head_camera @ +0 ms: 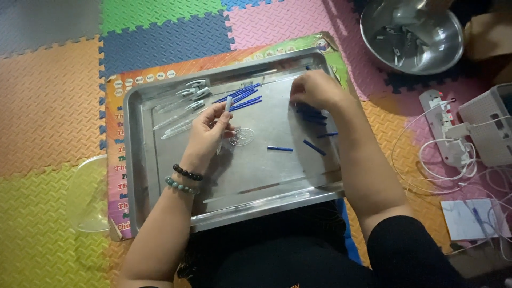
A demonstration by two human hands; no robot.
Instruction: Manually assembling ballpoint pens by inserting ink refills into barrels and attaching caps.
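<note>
Left hand (209, 128) gripping clear barrel (224, 120), right hand (316, 89) pinching blue refills (312, 114); risk: loose refills rolling across tray (160, 186).

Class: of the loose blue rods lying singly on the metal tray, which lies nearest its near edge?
The short blue plastic rod at tray centre, horizontal; the slanted one beside it lies slightly farther.

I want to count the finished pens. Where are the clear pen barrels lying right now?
In the head view, the clear pen barrels lie in the metal tray's far left corner, just left of the left hand and the blue refills.
</note>
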